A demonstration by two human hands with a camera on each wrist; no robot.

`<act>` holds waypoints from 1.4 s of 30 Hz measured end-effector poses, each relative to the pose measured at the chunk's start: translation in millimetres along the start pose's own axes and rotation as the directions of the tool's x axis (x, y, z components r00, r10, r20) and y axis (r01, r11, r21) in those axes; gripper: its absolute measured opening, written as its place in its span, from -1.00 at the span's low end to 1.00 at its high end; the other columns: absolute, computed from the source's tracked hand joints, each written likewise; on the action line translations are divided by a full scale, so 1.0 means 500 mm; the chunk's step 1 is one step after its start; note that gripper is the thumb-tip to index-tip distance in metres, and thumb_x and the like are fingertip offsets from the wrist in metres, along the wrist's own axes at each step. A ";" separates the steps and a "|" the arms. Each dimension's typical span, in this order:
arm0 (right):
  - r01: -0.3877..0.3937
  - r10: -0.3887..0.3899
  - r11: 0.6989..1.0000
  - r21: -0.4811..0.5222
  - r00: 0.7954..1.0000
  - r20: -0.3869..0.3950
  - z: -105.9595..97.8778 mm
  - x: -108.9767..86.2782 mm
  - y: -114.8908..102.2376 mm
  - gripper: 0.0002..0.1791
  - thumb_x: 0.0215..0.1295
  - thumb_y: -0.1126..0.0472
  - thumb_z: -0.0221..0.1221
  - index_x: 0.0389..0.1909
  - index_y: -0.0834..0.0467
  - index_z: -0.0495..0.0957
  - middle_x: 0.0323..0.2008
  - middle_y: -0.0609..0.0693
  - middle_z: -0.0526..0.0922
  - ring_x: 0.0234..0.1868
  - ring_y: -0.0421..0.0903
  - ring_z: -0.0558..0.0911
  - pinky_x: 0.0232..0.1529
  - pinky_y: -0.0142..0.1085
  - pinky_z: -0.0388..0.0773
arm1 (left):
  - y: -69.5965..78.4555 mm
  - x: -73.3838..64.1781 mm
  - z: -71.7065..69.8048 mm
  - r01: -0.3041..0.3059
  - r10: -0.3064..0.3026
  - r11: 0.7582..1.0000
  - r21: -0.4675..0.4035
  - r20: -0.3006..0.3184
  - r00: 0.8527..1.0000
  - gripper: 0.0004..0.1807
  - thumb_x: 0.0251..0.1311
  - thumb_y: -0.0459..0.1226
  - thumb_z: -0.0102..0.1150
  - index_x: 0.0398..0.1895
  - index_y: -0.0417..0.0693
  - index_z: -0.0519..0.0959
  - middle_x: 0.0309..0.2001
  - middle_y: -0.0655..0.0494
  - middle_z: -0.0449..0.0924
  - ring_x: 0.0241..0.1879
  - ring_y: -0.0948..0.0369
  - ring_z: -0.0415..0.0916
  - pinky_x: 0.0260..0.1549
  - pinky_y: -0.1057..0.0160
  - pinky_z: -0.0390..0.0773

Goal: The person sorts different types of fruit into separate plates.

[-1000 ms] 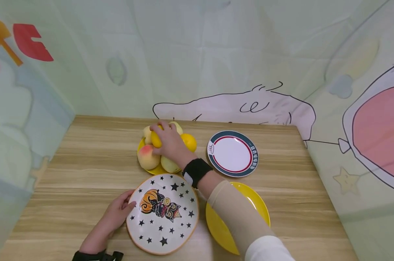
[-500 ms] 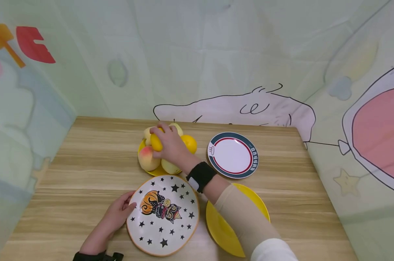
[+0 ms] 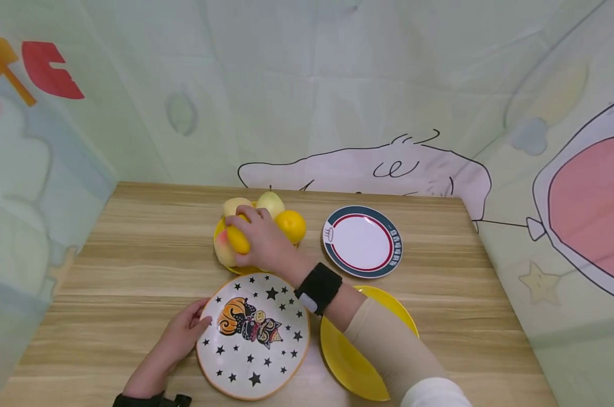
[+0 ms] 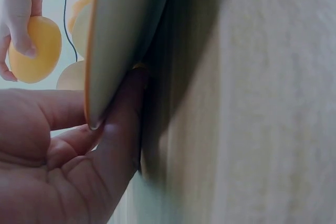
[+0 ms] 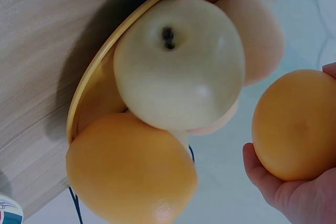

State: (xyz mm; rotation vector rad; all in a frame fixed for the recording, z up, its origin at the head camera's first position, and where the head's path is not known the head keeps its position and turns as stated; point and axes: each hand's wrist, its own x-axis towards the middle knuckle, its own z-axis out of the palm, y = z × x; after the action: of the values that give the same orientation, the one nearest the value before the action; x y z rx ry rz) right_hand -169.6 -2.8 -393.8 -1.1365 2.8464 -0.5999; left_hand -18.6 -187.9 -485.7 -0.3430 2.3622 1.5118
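My right hand (image 3: 268, 243) holds an orange (image 3: 238, 239), which hangs above the fruit plate in the right wrist view, apart from the other fruit. Under it the yellow fruit plate (image 5: 84, 87) bears a second orange (image 3: 291, 226), a pear (image 3: 270, 203), another pale pear (image 5: 178, 66) and peaches (image 3: 224, 252). My left hand (image 3: 182, 330) pinches the left rim of a white plate (image 3: 235, 364) with black stars and an orange edge. In the left wrist view, fingers (image 4: 123, 124) reach beneath that rim, between plate and table.
A larger yellow plate (image 3: 344, 362) lies at the right, partly under my right forearm. Behind it sits a white plate (image 3: 362, 240) with a dark blue rim and red ring. The wooden table (image 3: 464, 316) meets a printed cloth backdrop (image 3: 286, 102) at its far edge.
My right hand has drawn the orange toward me and slightly left, from among the fruit to above the front peach. The left hand and the star plate have stayed put.
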 end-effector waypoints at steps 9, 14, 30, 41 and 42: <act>0.096 -0.095 0.995 -0.041 0.995 0.029 0.009 -0.034 -0.029 -0.32 -0.05 0.01 0.34 0.17 -0.13 0.34 0.23 -0.04 0.27 0.14 0.04 0.29 0.16 -0.24 0.38 | -0.003 0.000 0.001 -0.011 0.011 1.000 -0.027 0.009 1.000 -0.50 0.30 -0.41 0.00 0.29 -0.39 0.26 -0.07 -0.19 0.50 -0.26 0.22 0.49 -0.34 0.36 0.55; 0.200 -0.197 0.978 -0.065 0.979 0.043 0.027 -0.050 -0.048 -0.32 -0.07 0.01 0.32 0.17 -0.08 0.37 0.21 -0.03 0.28 0.15 0.01 0.31 0.18 -0.24 0.31 | -0.002 -0.001 -0.003 0.002 0.000 0.998 -0.056 0.026 1.000 -0.50 0.30 -0.42 -0.01 0.30 -0.37 0.25 -0.07 -0.20 0.50 -0.26 0.21 0.51 -0.35 0.35 0.57; 0.284 -0.274 0.959 -0.008 0.933 0.232 0.071 -0.108 -0.087 -0.26 -0.07 -0.05 0.38 0.21 -0.16 0.33 0.23 -0.06 0.28 0.12 0.00 0.31 0.05 -0.35 0.38 | 0.002 -0.006 -0.010 -0.025 0.026 1.000 -0.017 0.043 0.999 -0.49 0.32 -0.40 -0.02 0.31 -0.38 0.23 0.06 -0.29 0.46 -0.08 0.08 0.52 -0.26 0.40 0.55; 0.344 -0.314 0.939 -0.002 0.859 0.404 0.101 -0.162 -0.121 -0.19 -0.03 -0.10 0.36 0.28 -0.30 0.20 0.26 -0.15 0.23 0.07 -0.09 0.32 0.00 -0.40 0.36 | 0.002 -0.004 -0.008 -0.036 0.038 0.998 -0.048 0.033 0.999 -0.52 0.27 -0.46 0.01 0.26 -0.40 0.28 -0.08 -0.22 0.50 -0.24 0.23 0.52 -0.30 0.41 0.54; 0.353 -0.314 0.936 -0.021 0.857 0.409 0.104 -0.165 -0.122 -0.19 -0.03 -0.13 0.36 0.28 -0.31 0.20 0.26 -0.14 0.24 0.06 -0.08 0.33 0.03 -0.38 0.37 | 0.002 -0.004 -0.008 -0.030 0.032 0.998 -0.055 0.034 0.999 -0.52 0.27 -0.45 0.01 0.26 -0.39 0.29 -0.09 -0.20 0.51 -0.26 0.24 0.52 -0.31 0.40 0.55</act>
State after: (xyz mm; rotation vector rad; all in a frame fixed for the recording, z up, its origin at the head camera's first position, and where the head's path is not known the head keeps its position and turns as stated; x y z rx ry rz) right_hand -60.4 -6.0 -430.3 -1.5782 2.3672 -0.1984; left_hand -17.7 -190.9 -482.4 -0.2912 2.3132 1.5851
